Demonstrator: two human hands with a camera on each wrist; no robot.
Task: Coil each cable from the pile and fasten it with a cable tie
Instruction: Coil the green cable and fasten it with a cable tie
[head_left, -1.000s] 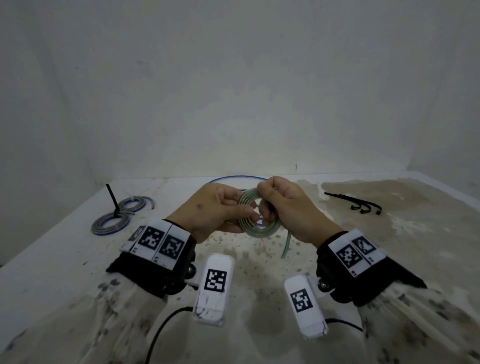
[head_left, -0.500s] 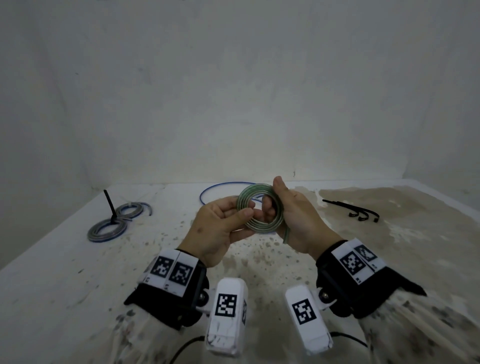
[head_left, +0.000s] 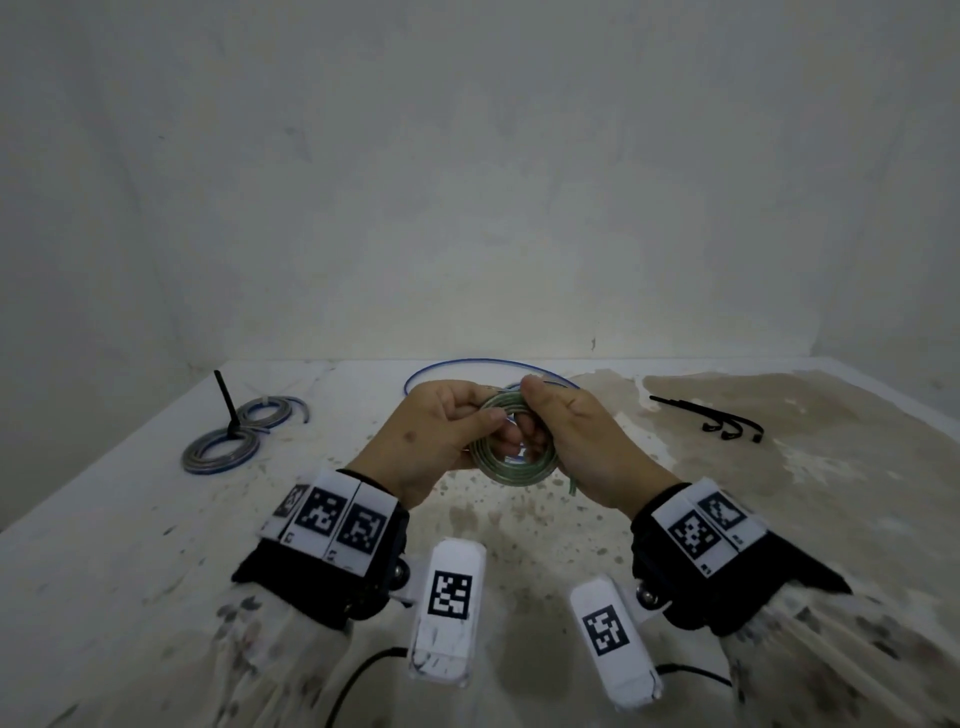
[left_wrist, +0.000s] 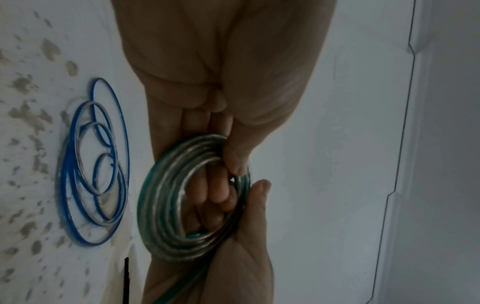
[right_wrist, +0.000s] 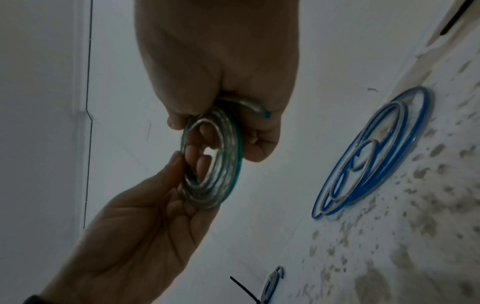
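Gripping a green-tinted coil (head_left: 511, 441) above the table (head_left: 779, 519), both hands meet at mid-table, clear of the surface. The left hand (head_left: 431, 441) pinches the coil's left rim between thumb and fingers; the left wrist view shows its fingers (left_wrist: 218, 191) passing through the coil's opening. The right hand (head_left: 582, 447) clamps the right rim, thumb on the near face and fingers curled behind. A short free end of the cable (head_left: 571, 486) hangs from the coil's lower right edge, off the table.

Behind the hands, near the back wall (head_left: 467, 182), a loose blue cable (head_left: 483, 364) lies in wide loops. At far left, near the table's left edge, two tied coils (head_left: 221, 452) rest flat, one with a black tie tail (head_left: 226, 400) standing upright. At far right, black cable ties (head_left: 722, 423) lie in a small bunch, well apart from the hands. Stained bare surface lies between the hands and each of these groups.
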